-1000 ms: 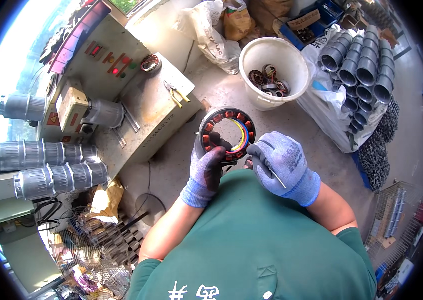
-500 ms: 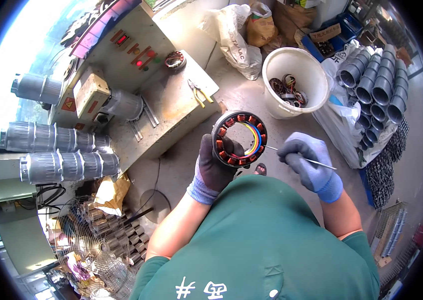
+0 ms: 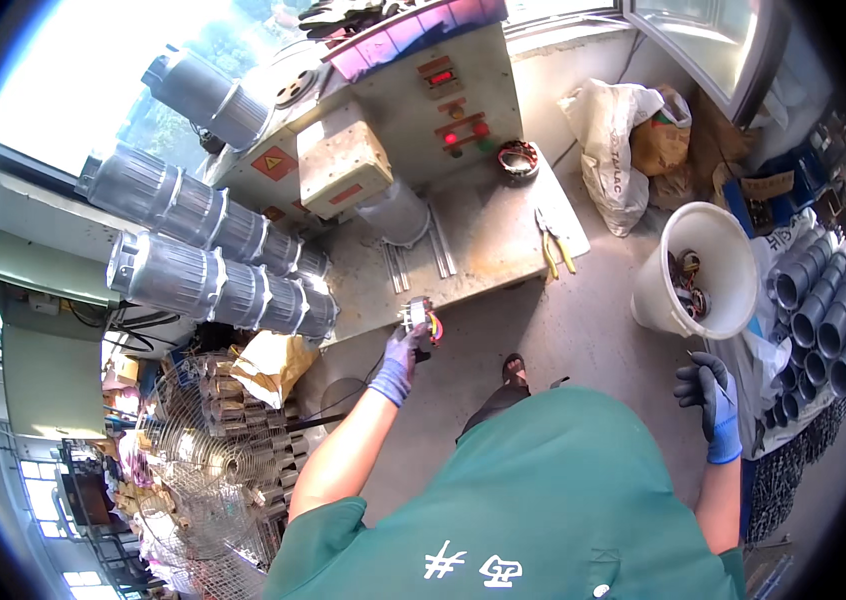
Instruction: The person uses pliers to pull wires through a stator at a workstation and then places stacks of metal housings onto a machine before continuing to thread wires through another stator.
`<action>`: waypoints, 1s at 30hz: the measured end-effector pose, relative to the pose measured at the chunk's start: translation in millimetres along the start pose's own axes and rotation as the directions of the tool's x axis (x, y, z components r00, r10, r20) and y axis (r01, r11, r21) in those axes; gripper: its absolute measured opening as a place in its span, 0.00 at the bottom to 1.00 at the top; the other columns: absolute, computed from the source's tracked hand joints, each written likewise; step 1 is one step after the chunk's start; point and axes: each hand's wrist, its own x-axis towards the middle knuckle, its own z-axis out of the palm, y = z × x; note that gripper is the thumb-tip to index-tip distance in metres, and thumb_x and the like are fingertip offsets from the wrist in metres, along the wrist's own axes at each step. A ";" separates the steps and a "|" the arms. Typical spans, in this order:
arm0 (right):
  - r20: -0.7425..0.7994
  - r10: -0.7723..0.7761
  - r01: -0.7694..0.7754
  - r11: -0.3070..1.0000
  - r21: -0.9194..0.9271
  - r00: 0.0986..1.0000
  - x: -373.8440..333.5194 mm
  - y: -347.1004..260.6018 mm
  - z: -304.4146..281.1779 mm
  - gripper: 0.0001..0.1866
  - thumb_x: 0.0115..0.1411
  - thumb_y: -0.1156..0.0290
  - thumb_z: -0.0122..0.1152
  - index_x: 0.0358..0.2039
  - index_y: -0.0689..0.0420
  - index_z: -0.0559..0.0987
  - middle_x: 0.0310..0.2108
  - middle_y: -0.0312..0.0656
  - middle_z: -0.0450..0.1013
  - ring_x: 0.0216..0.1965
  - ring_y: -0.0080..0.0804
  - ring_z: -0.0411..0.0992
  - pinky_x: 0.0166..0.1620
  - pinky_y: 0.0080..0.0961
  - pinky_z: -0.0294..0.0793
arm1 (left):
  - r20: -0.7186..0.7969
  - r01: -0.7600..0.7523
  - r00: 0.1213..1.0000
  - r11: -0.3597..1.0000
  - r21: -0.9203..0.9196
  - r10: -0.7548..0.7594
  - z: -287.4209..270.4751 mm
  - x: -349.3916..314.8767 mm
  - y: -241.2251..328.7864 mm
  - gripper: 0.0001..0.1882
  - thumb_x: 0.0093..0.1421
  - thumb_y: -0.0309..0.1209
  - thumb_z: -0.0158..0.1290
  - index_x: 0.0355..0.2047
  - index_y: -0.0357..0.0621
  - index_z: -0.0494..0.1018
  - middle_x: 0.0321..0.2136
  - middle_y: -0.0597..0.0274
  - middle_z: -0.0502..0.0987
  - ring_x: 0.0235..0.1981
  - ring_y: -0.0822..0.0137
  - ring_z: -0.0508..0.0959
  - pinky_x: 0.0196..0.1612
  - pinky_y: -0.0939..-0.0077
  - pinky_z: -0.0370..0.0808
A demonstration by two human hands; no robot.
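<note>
Fronting the bench edge [image 3: 503, 273], left hand [image 3: 402, 352] holds stator [image 3: 417, 313].

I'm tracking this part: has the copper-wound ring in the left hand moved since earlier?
Yes, leftward: the ring, earlier right of the pliers on the bench, now shows left of them.

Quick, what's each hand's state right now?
Left hand: closed, holding the stator with coloured wires.
Right hand: closed, apparently on a thin rod, only its tip showing.
</note>
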 end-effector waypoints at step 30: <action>-0.610 0.082 -0.128 0.991 -0.033 0.788 128.9 65.2 -106.9 0.19 0.61 0.67 0.65 0.53 0.56 0.77 0.38 0.39 0.78 0.33 0.24 0.77 0.35 0.23 0.77 | -0.234 -0.084 0.653 0.376 0.923 0.720 -186.8 279.0 -4.1 0.34 0.64 0.45 0.57 0.62 0.32 0.66 0.58 0.32 0.72 0.57 0.40 0.73 0.60 0.54 0.70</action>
